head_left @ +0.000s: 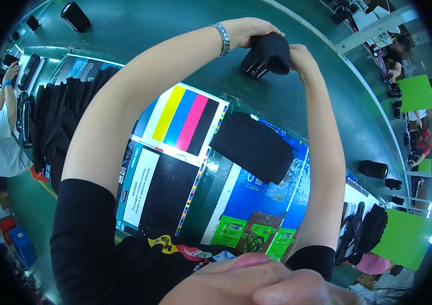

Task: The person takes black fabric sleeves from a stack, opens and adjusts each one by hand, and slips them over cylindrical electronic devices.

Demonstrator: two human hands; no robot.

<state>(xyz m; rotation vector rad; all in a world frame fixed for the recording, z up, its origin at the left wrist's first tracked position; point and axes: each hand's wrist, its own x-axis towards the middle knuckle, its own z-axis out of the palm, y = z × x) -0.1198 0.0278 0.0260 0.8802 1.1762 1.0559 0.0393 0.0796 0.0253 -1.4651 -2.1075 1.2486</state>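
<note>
At the far side of the table, a black cloth bag [275, 50] hangs partly over a dark portable speaker [252, 67], whose lower end shows beneath the cloth. My left hand [257, 31], with a metal watch on its wrist, is closed on the bag's left upper edge. Its fingertips are partly hidden by the cloth. From the right, my right hand [302, 59] pinches the bag's side. Between my forearms, a second black cloth bag [254, 146] lies flat on the printed sheets.
Printed sheets with colour stripes [188, 119] cover the near worktop. A pile of black cloth bags [66, 104] lies at left, near another person [3, 140] in white. Speakers stand along the green line at upper left [75, 17] and right [373, 169]. More people work at far right.
</note>
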